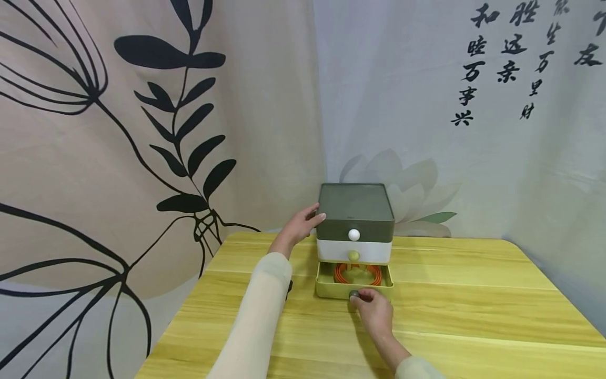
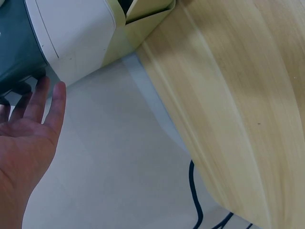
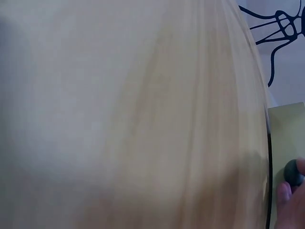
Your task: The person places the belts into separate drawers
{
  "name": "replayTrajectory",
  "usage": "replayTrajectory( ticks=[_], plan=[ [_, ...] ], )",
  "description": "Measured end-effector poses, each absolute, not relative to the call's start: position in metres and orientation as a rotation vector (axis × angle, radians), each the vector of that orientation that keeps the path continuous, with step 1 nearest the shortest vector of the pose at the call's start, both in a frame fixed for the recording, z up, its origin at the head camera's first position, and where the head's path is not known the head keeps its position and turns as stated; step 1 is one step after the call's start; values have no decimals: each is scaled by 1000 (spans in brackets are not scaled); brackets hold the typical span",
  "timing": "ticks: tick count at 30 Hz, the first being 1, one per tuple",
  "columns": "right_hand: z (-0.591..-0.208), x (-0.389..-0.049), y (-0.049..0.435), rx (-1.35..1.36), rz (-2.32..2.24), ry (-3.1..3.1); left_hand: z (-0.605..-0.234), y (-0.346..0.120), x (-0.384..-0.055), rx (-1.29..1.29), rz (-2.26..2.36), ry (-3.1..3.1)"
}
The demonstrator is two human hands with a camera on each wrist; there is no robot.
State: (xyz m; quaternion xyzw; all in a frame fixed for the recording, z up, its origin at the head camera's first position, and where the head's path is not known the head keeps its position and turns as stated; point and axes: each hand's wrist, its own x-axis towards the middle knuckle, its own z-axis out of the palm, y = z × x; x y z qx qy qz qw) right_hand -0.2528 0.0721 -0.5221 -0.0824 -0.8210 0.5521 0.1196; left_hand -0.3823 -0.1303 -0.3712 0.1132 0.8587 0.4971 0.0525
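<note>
A small three-tier drawer box [image 1: 355, 202] stands toward the back of the table, dark green on top, white in the middle, yellow-green below. Its bottom drawer [image 1: 331, 290] is pulled out, and a coil of orange cable [image 1: 339, 275] lies inside. My right hand [image 1: 375, 313] pinches the dark round knob [image 3: 292, 172] on that drawer's front between thumb and fingers. At the box's upper left side is my left hand [image 1: 299, 226], its fingers [image 2: 57, 102] extended against the dark green tier. The white knob [image 1: 354, 235] and the yellow-green knob [image 1: 353, 256] above are untouched.
The wooden table [image 1: 473, 300] extends to both sides of the box. Behind it hangs a cloth backdrop [image 1: 270, 121] printed with black plants and writing. Part of a small black object [image 1: 289, 289] shows beside the left sleeve.
</note>
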Motion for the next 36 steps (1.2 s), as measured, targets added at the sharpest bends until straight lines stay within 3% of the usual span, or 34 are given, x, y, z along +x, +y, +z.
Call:
replayTrajectory(
  ticks=[36],
  plan=[
    [-523,-298,71,-237,1589,-2385,-371,-130,-382,347,1499,2611]
  ],
)
